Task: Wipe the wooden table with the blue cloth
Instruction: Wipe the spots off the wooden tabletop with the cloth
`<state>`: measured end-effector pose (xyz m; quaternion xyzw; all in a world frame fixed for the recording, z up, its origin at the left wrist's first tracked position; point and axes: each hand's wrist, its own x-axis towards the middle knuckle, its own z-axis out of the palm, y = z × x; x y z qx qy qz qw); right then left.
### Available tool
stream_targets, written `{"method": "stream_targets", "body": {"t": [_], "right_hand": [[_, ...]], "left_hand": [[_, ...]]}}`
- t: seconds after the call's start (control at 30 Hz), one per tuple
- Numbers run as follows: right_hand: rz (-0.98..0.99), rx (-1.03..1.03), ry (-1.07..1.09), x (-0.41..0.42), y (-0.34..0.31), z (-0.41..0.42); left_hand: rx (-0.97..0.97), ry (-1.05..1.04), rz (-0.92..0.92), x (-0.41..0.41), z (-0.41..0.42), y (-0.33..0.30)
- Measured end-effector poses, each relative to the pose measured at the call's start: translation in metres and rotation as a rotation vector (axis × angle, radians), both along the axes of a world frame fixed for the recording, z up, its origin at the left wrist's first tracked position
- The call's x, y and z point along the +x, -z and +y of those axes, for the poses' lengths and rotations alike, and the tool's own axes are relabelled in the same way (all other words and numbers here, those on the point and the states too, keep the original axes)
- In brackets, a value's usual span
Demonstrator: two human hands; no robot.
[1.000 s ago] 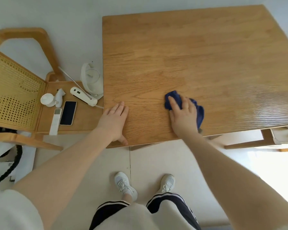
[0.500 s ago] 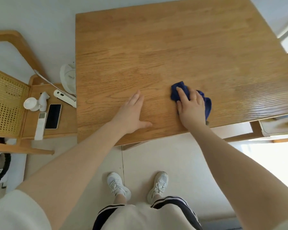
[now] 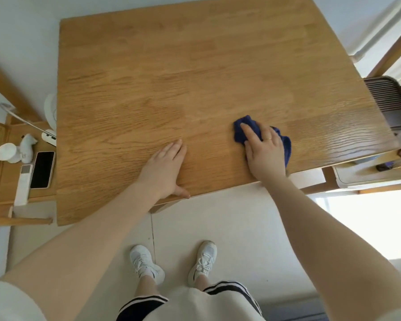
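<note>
- Wooden table (image 3: 195, 77): bare from 9 through 12 to 3 o'clock of blue cloth (image 3: 285, 144).
- Left hand (image 3: 164, 167) flat at cloth's 9 o'clock.

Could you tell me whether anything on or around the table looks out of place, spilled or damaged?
Nothing stands out. The light wooden table shows no spill or damage; the right hand presses the crumpled dark blue cloth flat near the front edge, and the left hand rests flat beside it.
</note>
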<state>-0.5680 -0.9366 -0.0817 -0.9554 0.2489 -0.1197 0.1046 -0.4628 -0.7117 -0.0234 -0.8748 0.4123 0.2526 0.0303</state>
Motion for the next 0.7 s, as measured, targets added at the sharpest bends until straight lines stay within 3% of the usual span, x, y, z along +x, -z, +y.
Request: {"method": "stream_targets", "body": {"t": [0.13,0.27,0.37,0.57,0.7], "right_hand": [[0.028,0.053,0.116,-0.004,-0.004,-0.006],[0.033,0.045,-0.108,-0.035,0.001,0.045],[0.036,0.072,-0.194,-0.039,0.001,0.021],[0.063,0.058,0.21,-0.035,-0.004,-0.081],[0.057,0.126,0.49,-0.035,-0.003,-0.061]], "left_hand": [[0.036,-0.022,0.031,-0.002,-0.002,-0.008],[0.048,-0.113,0.023,-0.005,-0.018,-0.016],[-0.028,-0.101,0.003,-0.006,-0.039,-0.02],[-0.077,0.008,0.08,-0.005,-0.081,-0.017],[-0.091,0.156,0.109,0.0,-0.122,-0.013]]}}
